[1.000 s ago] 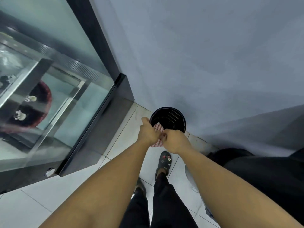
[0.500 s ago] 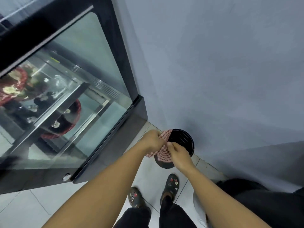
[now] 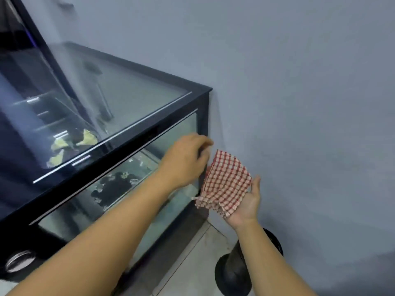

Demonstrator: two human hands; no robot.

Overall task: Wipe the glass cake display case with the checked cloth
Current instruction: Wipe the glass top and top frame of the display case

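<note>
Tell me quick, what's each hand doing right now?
Left hand: fingers curled beside the checked cloth; whether it pinches it cannot be told.
Right hand: open, palm up, the cloth lying on it.

- Illumination: diffuse, moderately dim, with a cool blue-grey cast across the wall [image 3: 299, 82].
- Shadows: soft-edged. The wall darkens toward 5 o'clock.
- Glare: the glass top of the display case [image 3: 132, 92] carries hazy pale reflections at 10 o'clock, and the contents below appear washed out.
- Blur: the whole frame is soft. Smear is strongest from 9 to 10 o'clock and on the left hand [image 3: 186, 161].
- Distortion: wide-angle stretching enlarges the forearms at 6 to 7 o'clock.
- Legibility: the checked cloth [image 3: 226, 184] pattern remains readable near centre.
</note>
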